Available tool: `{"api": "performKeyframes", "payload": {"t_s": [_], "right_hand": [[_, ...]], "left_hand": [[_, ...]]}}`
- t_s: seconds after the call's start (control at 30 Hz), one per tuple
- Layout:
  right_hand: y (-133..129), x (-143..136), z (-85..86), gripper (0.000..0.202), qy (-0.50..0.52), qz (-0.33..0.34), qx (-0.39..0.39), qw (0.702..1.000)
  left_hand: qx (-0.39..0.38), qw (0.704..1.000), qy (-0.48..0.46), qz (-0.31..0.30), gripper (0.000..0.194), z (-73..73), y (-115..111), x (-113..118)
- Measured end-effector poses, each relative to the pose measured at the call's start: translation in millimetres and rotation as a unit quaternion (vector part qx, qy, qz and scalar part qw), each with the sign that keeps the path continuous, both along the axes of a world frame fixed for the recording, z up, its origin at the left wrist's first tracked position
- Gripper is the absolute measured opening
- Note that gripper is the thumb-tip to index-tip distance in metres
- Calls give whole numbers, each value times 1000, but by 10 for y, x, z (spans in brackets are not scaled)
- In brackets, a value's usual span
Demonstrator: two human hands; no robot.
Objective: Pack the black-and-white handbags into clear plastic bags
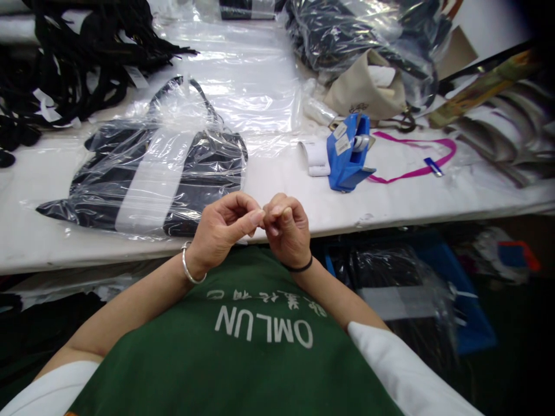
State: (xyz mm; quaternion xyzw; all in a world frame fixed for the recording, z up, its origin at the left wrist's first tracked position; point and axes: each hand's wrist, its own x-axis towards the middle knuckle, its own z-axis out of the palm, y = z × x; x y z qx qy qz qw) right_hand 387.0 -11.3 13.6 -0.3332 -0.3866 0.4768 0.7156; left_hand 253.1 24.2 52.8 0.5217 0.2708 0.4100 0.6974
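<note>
So I'm watching both hands meeting at the table edge (pixel 390 215), left hand (pixel 223 228) and right hand (pixel 286 230) curling fingers narrow, tips touching, pinching something too small to tell, just beside the bagged black bag (pixel 151 167).

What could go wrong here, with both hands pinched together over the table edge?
1. The left hand and right hand meet fingertip to fingertip off the table edge; anything small between them is hidden and could drop into the clutter below.
2. The bagged black item lies near that edge, so a forearm could nudge it off.
3. The blue tape dispenser sits close to the right hand; a careless reach might hit it.
</note>
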Motion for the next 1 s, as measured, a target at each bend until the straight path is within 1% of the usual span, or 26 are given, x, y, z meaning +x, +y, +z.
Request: {"api": "performKeyframes", "payload": {"t_s": [0.07,0.13,0.2,0.23,0.27,0.3,0.37,0.4,0.43,0.47,0.5,0.57,0.6,0.67,0.73,0.77,0.83,0.9,1.0], "right_hand": [[5,-3,13,34,37,12,-18,999],[6,14,14,35,72,38,-35,996],[6,63,-15,38,95,68,-56,992],[10,99,-45,40,100,79,-69,989],[18,139,-88,41,102,84,-85,988],[33,180,-143,40,99,81,-107,986],[81,245,-286,34,78,65,-172,980],[111,260,-368,33,64,57,-211,974],[144,261,-453,36,50,53,-249,966],[175,247,-534,40,38,55,-280,958],[203,222,-608,44,28,60,-301,951],[244,154,-719,45,3,72,-315,946],[257,119,-754,42,-21,75,-311,947],[269,67,-783,32,-96,71,-282,952],[272,37,-780,23,-180,70,-238,952],[274,27,-774,22,-209,74,-219,950],[283,5,-769,25,-229,85,-205,948],[307,-31,-779,28,-220,85,-208,949],[363,-102,-804,23,-207,87,-203,953]], "left_hand": [[1,1000,-7,-3,21,-20,-5,-59],[16,1000,7,-5,20,-77,-11,-240],[46,997,69,-10,23,-177,-28,-584],[63,989,129,-25,26,-237,-44,-810],[85,973,209,-46,27,-296,-67,-1057],[111,944,301,-70,26,-347,-97,-1307],[192,857,469,-89,13,-406,-171,-1724],[240,814,523,-82,14,-412,-206,-1852],[288,782,550,-61,23,-406,-232,-1908],[332,762,555,-34,30,-395,-243,-1888],[369,753,545,-10,34,-386,-238,-1798],[426,744,514,21,38,-401,-173,-1475],[449,738,504,23,40,-430,-119,-1284],[483,718,502,5,42,-529,0,-944],[506,700,504,-4,40,-653,98,-749],[520,694,499,2,39,-710,131,-716],[546,688,477,26,38,-794,164,-747],[563,689,454,47,37,-830,161,-841],[556,700,445,56,37,-838,127,-959]]}}
